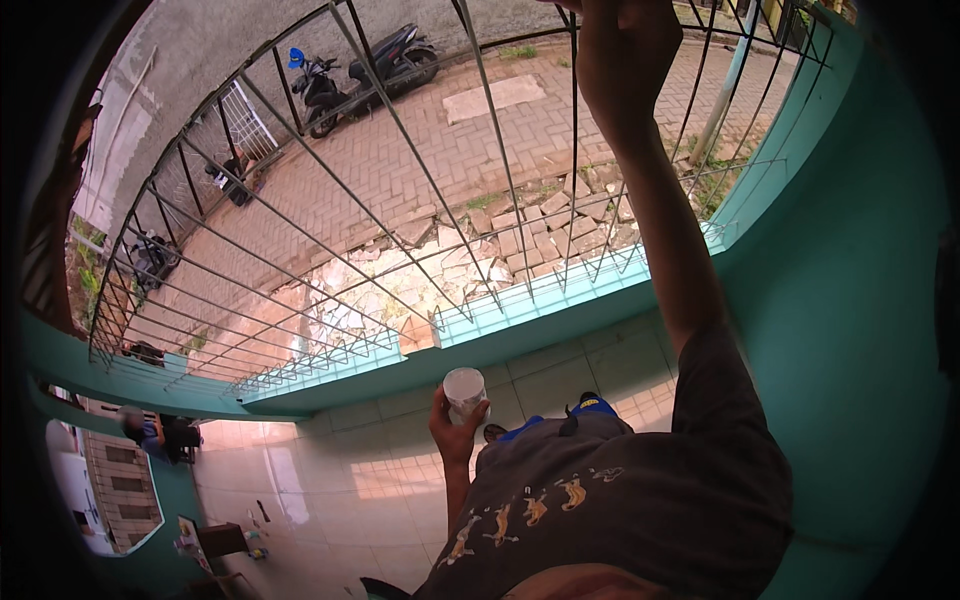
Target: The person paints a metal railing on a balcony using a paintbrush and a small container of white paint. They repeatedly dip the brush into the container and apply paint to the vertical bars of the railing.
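White cup (464,388) sits clamped in the left hand (452,428), held at chest height over the tiled floor (330,480), just below the teal ledge (520,335). Right hand (622,40) is raised to the top of the metal railing (400,200), touching 1 bar; its fingers run out of the picture, so closed or apart cannot be told. 2 blue sandals (590,407) stand on the floor; beyond the railing, a motorbike (365,70) is parked on brick paving.

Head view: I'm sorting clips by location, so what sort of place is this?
Probably an upstairs balcony of a house: a black metal railing on a teal ledge, a glossy tiled floor, and a brick-paved street with a parked black motorcycle below.
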Available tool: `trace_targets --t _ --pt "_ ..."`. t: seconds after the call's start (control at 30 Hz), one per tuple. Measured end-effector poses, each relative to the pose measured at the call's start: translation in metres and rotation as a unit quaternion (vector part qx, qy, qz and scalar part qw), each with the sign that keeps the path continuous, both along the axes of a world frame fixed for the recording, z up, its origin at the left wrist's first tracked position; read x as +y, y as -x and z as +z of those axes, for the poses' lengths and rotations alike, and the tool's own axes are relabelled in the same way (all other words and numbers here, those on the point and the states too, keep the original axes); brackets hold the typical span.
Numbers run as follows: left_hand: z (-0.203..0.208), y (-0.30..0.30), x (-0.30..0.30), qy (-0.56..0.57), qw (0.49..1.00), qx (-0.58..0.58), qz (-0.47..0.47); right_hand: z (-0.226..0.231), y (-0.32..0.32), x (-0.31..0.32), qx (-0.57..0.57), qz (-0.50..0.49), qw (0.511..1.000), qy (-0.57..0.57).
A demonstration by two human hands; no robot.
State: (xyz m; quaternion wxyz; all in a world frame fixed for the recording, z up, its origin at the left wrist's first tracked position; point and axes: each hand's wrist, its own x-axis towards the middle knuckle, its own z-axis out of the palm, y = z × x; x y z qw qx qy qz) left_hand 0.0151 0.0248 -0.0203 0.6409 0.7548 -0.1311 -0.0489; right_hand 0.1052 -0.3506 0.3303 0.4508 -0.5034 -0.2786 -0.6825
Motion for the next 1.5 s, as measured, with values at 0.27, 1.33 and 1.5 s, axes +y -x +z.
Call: trace_targets --t 0.27,1.33,1.5 --pt "0.003 0.002 -0.001 -0.012 1.000 0.003 -0.012 -0.060 0.017 -0.003 0.046 -0.034 0.991 -0.121" --pt "0.001 0.005 -0.008 0.023 0.999 0.019 -0.012 -0.109 0.019 -0.016 0.077 -0.026 0.984 -0.156" --pt "0.007 0.006 -0.011 0.001 0.999 0.018 -0.027 -0.118 0.037 -0.014 0.060 -0.069 0.977 -0.194"
